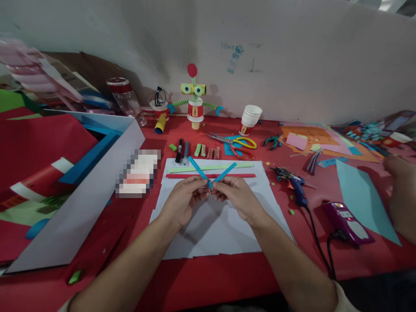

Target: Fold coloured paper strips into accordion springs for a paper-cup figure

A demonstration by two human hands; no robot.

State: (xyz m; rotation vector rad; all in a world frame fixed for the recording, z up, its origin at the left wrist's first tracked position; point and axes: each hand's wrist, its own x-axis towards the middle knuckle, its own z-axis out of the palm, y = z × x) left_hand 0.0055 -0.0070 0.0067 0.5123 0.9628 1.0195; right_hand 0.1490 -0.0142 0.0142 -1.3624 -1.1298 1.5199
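Observation:
Both my hands meet over a white sheet [195, 232], pinching a blue paper strip [226, 171] that is folded or crossed at its middle, so its two ends spread upward in a V. My left hand [185, 197] is closed on the strip from the left. From the right, my right hand [238, 197] grips it near the same fold. On the sheet just beyond my fingers lie a light green paper strip [224, 167] and a red paper strip [175, 176]. The fold itself is partly hidden by my fingertips.
Behind the sheet stand a paper-cup figure [195, 112] and stacked cups [251, 115]. Scissors [240, 141], markers [179, 151] and small folded paper pieces [203, 150] lie nearer. Rightward are a glue gun [296, 188], its cord, a purple power box [347, 223] and another person's arm [403, 195]. Leftward stands a box [97, 186].

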